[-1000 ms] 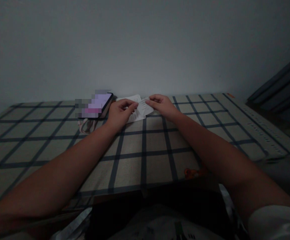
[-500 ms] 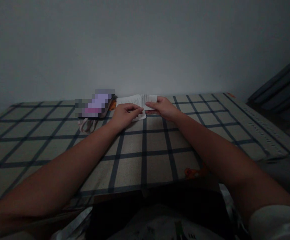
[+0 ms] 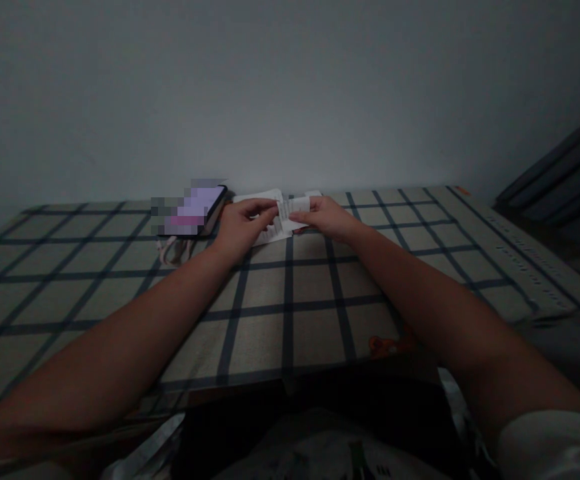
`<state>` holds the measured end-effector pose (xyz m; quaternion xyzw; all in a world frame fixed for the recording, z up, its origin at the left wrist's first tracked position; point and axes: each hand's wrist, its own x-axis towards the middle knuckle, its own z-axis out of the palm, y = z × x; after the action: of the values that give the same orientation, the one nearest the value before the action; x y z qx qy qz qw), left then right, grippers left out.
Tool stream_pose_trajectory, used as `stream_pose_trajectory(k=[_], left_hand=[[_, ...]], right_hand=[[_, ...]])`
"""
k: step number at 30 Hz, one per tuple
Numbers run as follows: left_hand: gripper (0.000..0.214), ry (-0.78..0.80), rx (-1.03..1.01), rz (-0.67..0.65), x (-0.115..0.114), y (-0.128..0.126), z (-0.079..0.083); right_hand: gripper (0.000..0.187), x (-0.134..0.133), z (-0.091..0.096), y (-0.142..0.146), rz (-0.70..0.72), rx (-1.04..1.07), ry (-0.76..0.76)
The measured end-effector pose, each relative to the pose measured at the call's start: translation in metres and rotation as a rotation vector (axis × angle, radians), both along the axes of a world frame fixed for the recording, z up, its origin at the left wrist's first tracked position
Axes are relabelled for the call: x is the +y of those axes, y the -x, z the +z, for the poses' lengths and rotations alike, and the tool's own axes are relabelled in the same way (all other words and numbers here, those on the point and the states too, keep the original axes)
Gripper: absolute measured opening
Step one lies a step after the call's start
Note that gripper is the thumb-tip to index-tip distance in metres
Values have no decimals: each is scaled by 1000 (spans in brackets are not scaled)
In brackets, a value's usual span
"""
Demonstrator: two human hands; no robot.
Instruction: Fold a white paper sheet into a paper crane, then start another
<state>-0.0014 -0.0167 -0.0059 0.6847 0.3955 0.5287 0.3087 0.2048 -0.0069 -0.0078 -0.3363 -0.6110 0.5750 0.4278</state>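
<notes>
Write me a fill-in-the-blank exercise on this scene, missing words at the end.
1. The right hand pinches a piece of printed white ____.
2. Of the two hands, the one nearer the phone is the ____ one.
3. Past the far edge of the checked cloth rises a plain grey ____.

Missing words: paper; left; wall.

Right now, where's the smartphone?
In the head view, the smartphone is left of centre, toward the far side of the checked cloth, near the wall, just left of the left hand.
</notes>
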Motion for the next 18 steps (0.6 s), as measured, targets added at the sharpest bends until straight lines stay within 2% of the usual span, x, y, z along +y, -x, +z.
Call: stream_pose_trajectory(k=[3, 11, 15, 18], left_hand=[[34, -17, 27, -13, 2, 2, -3], [23, -231, 165, 35, 4, 6, -6], [22, -232, 187, 58, 1, 5, -4], [22, -146, 150, 85, -2, 3, -1]], right_hand=[[15, -1, 2, -1, -19, -21, 9], [11, -5, 9, -3, -14, -108, -33], [13, -6, 10, -3, -25, -145, -50], [14, -6, 11, -3, -36, -157, -59]])
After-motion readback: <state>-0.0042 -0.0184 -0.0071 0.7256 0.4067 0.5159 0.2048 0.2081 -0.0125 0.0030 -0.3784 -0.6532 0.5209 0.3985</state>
